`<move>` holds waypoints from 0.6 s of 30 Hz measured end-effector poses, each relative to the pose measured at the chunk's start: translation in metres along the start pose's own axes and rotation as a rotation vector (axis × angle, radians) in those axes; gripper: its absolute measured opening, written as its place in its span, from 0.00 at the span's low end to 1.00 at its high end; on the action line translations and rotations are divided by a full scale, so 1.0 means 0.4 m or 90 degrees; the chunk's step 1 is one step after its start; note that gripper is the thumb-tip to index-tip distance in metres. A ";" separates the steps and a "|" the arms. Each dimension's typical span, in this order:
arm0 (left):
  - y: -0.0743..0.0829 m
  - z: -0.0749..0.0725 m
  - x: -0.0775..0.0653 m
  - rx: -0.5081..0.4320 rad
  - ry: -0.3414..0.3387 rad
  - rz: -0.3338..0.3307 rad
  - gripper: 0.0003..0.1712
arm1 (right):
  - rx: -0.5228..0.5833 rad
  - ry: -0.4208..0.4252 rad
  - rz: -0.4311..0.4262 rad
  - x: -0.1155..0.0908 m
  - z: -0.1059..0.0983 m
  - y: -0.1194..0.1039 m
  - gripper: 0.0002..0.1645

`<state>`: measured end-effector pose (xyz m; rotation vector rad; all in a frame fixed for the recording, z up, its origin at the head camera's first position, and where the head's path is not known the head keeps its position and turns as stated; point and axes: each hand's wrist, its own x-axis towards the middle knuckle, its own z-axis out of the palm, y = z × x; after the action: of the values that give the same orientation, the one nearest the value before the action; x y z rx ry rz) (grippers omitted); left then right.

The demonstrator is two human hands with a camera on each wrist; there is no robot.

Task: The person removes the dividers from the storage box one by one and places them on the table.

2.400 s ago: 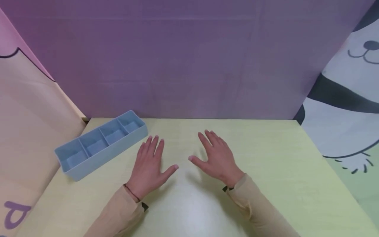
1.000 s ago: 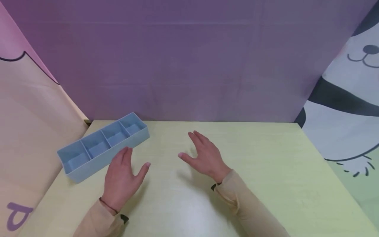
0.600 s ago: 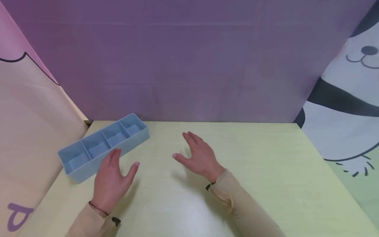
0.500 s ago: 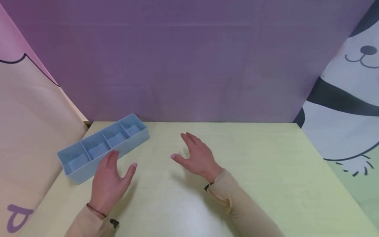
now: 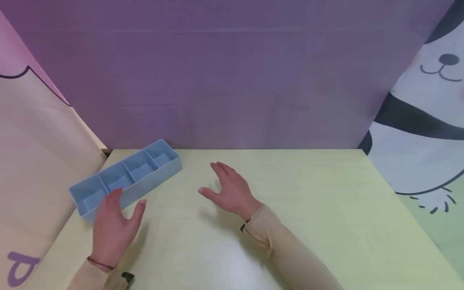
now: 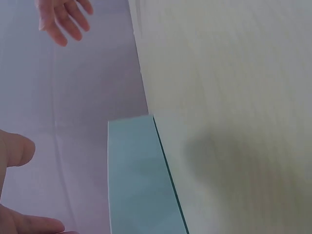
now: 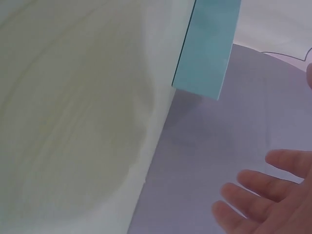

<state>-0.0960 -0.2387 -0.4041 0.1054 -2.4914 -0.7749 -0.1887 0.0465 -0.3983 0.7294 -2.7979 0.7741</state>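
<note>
A long blue box (image 5: 156, 178) with several compartments in a row lies slanted at the left of the table in the head view. My left hand (image 5: 110, 231) overlaps the near-left part of the box's front wall there, thumb spread from the fingers, and holds nothing. To the right of the box my right hand (image 5: 232, 193) hovers over the table, fingers extended and thumb apart, also holding nothing. In the left wrist view the side wall of the box (image 6: 139, 175) shows beyond my left thumb and fingers. The right wrist view has the box (image 7: 207, 51) above my right fingers (image 7: 258, 195).
The pale wooden table (image 5: 319, 209) reaches back to a purple cloth wall (image 5: 232, 80). A beige and pink printed cloth (image 5: 32, 161) hangs along the left side, and a panda-print cloth (image 5: 424, 161) along the right.
Both hands have moved left across the table. My left hand has come from beside the box's right end to in front of its left part. The box lies in the same place.
</note>
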 end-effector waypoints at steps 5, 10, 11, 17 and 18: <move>-0.036 -0.020 0.013 -0.013 0.069 -0.019 0.35 | 0.026 -0.016 0.003 0.028 0.022 -0.015 0.50; -0.062 -0.041 0.020 -0.023 0.109 -0.042 0.35 | 0.042 -0.021 0.007 0.061 0.035 -0.025 0.50; -0.064 -0.042 0.020 -0.024 0.104 -0.048 0.36 | 0.046 -0.019 0.007 0.067 0.036 -0.027 0.50; -0.077 -0.040 0.021 -0.025 0.095 -0.042 0.37 | 0.053 -0.018 0.006 0.094 0.050 -0.026 0.50; -0.081 -0.040 0.023 -0.025 0.102 -0.032 0.36 | 0.052 -0.018 0.005 0.098 0.052 -0.025 0.49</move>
<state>-0.0983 -0.2756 -0.4064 0.2089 -2.3286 -0.8035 -0.2180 0.0118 -0.4014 0.7475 -2.8101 0.8903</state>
